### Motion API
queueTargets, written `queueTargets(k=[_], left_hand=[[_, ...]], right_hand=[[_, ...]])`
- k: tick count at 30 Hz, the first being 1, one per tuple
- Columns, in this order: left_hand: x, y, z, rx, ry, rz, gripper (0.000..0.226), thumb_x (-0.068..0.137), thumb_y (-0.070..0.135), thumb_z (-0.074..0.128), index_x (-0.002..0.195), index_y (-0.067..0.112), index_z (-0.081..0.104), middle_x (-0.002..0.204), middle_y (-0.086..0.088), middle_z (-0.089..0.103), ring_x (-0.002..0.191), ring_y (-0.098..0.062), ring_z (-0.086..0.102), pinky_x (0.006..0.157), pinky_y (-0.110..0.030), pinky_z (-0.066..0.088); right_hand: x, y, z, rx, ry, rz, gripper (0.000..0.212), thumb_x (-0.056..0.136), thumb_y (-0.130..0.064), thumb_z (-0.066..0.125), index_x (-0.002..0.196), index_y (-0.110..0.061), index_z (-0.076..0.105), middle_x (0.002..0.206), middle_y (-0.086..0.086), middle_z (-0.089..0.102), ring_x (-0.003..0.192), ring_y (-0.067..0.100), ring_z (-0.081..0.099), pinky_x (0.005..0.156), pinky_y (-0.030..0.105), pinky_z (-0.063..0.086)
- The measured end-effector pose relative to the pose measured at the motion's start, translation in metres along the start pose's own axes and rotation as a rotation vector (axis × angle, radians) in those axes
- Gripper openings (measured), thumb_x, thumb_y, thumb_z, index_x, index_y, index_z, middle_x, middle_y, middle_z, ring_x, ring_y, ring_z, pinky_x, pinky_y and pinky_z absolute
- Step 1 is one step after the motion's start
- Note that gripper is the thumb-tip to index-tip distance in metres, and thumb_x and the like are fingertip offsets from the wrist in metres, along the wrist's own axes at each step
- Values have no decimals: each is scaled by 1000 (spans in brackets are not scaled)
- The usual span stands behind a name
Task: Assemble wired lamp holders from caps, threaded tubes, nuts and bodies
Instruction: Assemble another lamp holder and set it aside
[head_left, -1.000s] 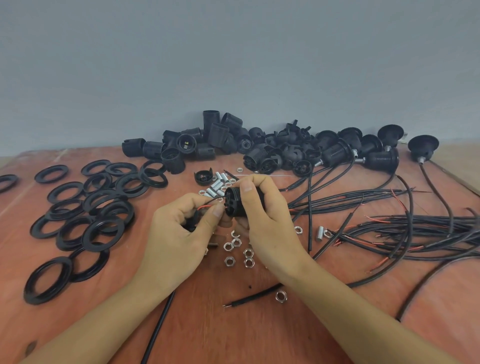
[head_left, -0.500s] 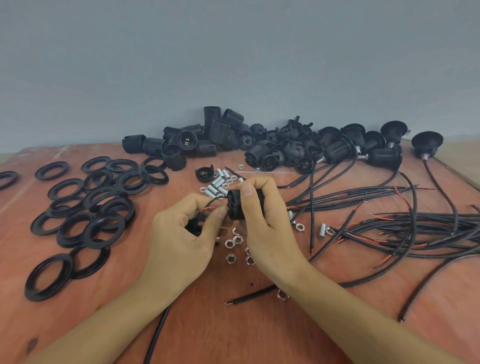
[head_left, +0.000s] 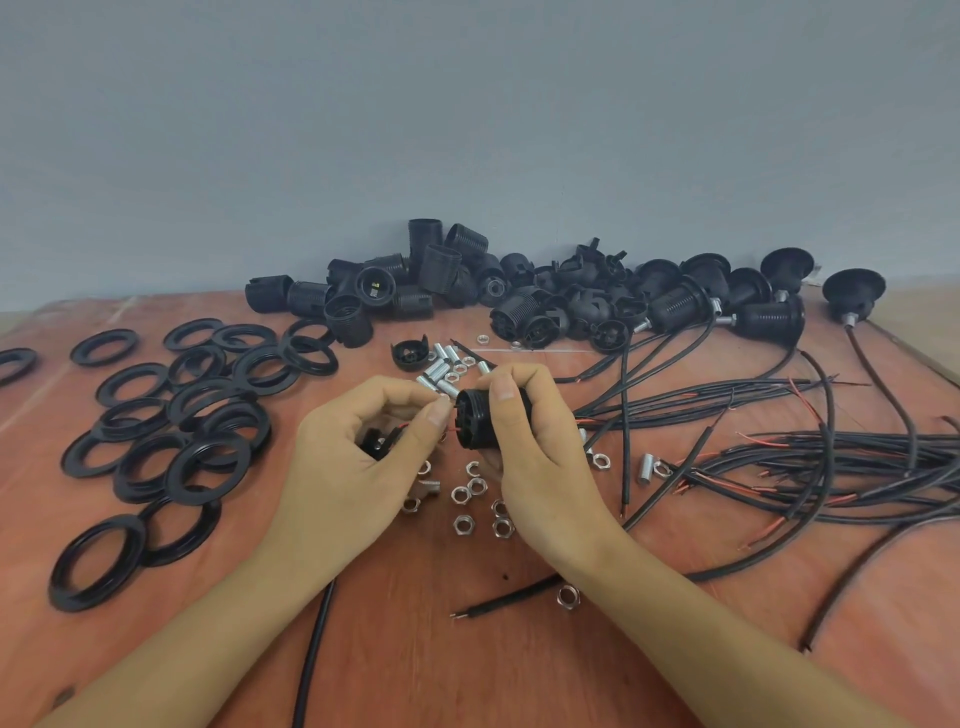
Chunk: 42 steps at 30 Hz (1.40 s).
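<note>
A: State of the right hand (head_left: 535, 447)?
B: Curled round a black ribbed plastic lamp-holder body (head_left: 475, 421). It is held sideways above the reddish wooden table (head_left: 415, 649), terminal end toward the left hand (head_left: 343, 467). My guess is that's so the wire can go in.
A: And the left?
B: Thumb and forefinger pinch a thin red wire (head_left: 408, 426) right at the body's end. A small black plastic cap (head_left: 382, 441) sits tucked in the palm (probably threaded on the cable, can't confirm).
A: Why is everything so close?
B: Reach, I'd say. Loose silver hex nuts (head_left: 461, 524) lie just below the hands and short silver threaded tubes (head_left: 436, 370) just behind. Flat black plastic rings (head_left: 208, 462) are off left, black cables with bared red ends (head_left: 831, 467) right.
A: Any text or brands?
B: None readable. One spare body (head_left: 375, 285) in the back pile (head_left: 571, 291) shows a tiny yellowish mark inside, too small to read.
</note>
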<state>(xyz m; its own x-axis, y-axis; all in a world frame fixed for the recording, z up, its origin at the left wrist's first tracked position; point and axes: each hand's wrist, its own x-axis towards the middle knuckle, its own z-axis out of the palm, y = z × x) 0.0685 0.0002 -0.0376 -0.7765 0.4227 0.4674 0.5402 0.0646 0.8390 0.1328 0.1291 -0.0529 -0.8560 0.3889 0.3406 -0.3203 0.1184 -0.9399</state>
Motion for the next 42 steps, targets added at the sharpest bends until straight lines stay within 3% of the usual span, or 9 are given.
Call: queueTargets(k=[6,11,16,20,26,30,33,37,42], left_hand=[[-2,-2,-1,-55,-6,-51,12,83,32,65,87,22,71,68,1,68,58,-12,63,38,-23,49],[-2,-1,0,-35,-22,-64,12,84,35,63,86,26,71,65,0,66,54,-8,61,37,-24,49],[-3,0,1,-32,-33,-88,15,81,38,62,84,27,70,64,-6,65,52,-17,61,38,-24,48],[-5,4,0,-23,-26,-64,16,82,35,62,85,21,71,67,3,68,52,-7,60,37,-21,46],[-6,6,1,41,-19,-11,6,87,17,67,84,19,72,73,11,71,66,-6,67,56,-13,50],[-5,7,2,-16,1,-42,17,83,30,63,86,17,72,69,9,69,57,-3,61,51,-14,47],[0,6,1,-82,0,-87,22,82,35,68,91,15,71,74,6,70,60,-2,61,51,-12,46],[4,5,-5,-202,-61,-164,39,70,31,82,105,18,67,88,4,71,60,-2,61,55,-15,49],[8,-3,-9,-421,-133,-327,54,58,17,77,111,20,68,101,-2,75,95,-14,72,75,-15,54]], right_hand=[[0,0,2,-9,-16,-27,22,101,-35,38,94,-20,52,75,-13,48,68,5,44,65,22,40],[-2,-1,3,-20,-27,-58,19,102,-29,38,93,-19,51,73,-21,49,68,-1,44,66,15,40],[-4,-3,3,-51,-33,-100,17,103,-26,38,92,-21,50,72,-22,49,64,-2,43,63,13,40],[-7,-4,5,-96,-37,-130,16,102,-23,39,92,-18,50,73,-23,47,67,-1,45,67,13,40],[-10,-5,3,-114,-38,-161,13,101,-23,40,93,-18,50,77,-17,49,71,0,50,70,14,41],[-7,-4,5,-81,-34,-120,14,103,-23,41,93,-19,50,75,-21,52,69,-1,49,68,15,42],[0,-4,6,8,51,-32,13,100,-33,49,99,-20,53,81,-13,60,75,4,57,70,25,47],[9,-7,-5,137,157,113,23,91,-45,58,93,-22,57,79,-2,66,57,4,57,49,16,45],[19,-8,-20,303,226,209,18,102,-27,50,96,-15,63,66,-2,63,48,12,49,41,21,41]])
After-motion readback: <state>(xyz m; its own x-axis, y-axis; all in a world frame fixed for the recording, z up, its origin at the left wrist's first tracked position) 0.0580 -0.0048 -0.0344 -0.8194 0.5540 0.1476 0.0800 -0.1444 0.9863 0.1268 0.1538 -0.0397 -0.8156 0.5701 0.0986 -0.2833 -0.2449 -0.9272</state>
